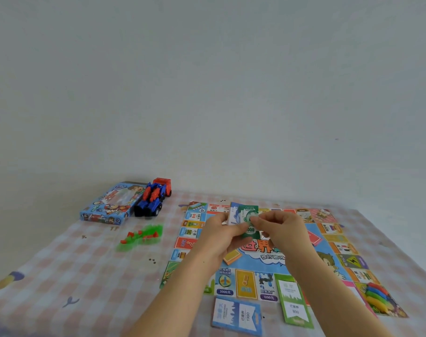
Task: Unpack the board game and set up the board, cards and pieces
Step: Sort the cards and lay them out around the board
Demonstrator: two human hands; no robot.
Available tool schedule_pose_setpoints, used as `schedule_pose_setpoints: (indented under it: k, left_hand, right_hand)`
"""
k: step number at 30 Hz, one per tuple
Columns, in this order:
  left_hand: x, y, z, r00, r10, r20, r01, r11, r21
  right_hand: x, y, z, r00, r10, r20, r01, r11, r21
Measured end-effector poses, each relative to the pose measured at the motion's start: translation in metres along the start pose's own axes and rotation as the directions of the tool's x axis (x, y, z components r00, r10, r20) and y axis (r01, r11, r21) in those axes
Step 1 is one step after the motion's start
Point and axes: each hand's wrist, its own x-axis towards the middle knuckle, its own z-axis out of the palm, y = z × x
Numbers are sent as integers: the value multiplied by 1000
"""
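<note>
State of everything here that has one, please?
Board: unfolded flat
Banknotes: held above board
Left hand: grips banknotes
Right hand: pinches banknotes
Box: lying flat
Houses: heaped beside board
Pawns: heaped on board corner
Blue card: face up, near edge
Green card: face up, overlapping board

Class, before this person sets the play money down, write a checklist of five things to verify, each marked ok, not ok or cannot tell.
1. Unfolded board lies flat on the checked cloth: ok.
2. Firm hold on the play money, pinched by the left hand and right hand: ok.
3. Free spot at the board's centre for the money: cannot tell, the hands cover it.
4. The blue card and green card laid at the board's near edge: ok.
5. The red and green houses sorted: not ok, they lie in one mixed heap left of the board.
</note>
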Motion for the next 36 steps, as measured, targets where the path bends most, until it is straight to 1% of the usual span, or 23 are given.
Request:
schedule_pose_setpoints:
  k: [3,7,10,12,15,17,21,26,28,31,33,36]
  left_hand:
    - [5,-2,2,1000,-12,-5,12,1000,-20]
    - [11,-7,-1,996,37,-86,-34,999,35]
    - [12,-9,-2,994,62,-94,-57,997,51]
    - [12,-11,-2,995,53,-88,-52,999,10]
    - [14,-13,-2,995,-8,-98,-2,995,-99]
    - [15,-14,-4,995,-34,-93,21,991,-133]
    - [16,-15,-8,995,-38,-91,26,991,-131]
    - [15,-14,-8,997,-29,-76,19,991,-132]
    - [14,-13,-10,997,14,-77,-19,998,-57]
    - [12,-13,-12,996,57,-62,-53,997,59]
    - [12,-14,-12,997,54,-58,-51,998,46]
    - [12,-14,-12,998,20,-56,-21,1000,-18]
  right_hand:
    - [4,2,0,1000,4,-15,-4,1000,-10]
    - [11,2,0,1000,20,4,-20,1000,-3]
    - [18,0,1,1000,29,13,-28,999,-19]
    - [22,-1,2,1000,22,18,-21,999,-50]
    - [24,-1,4,1000,3,19,-2,999,-40]
    - [25,0,5,1000,5,17,-5,999,-41]
    - [28,2,5,998,35,48,-34,999,-38]
    - [29,1,6,999,26,40,-25,999,-29]
    - [27,-4,6,998,19,54,-15,997,-80]
    - [26,-11,6,998,-7,69,21,977,-214]
    - [27,-13,7,997,-27,67,45,958,-285]
    - [29,-13,9,997,-41,59,58,948,-314]
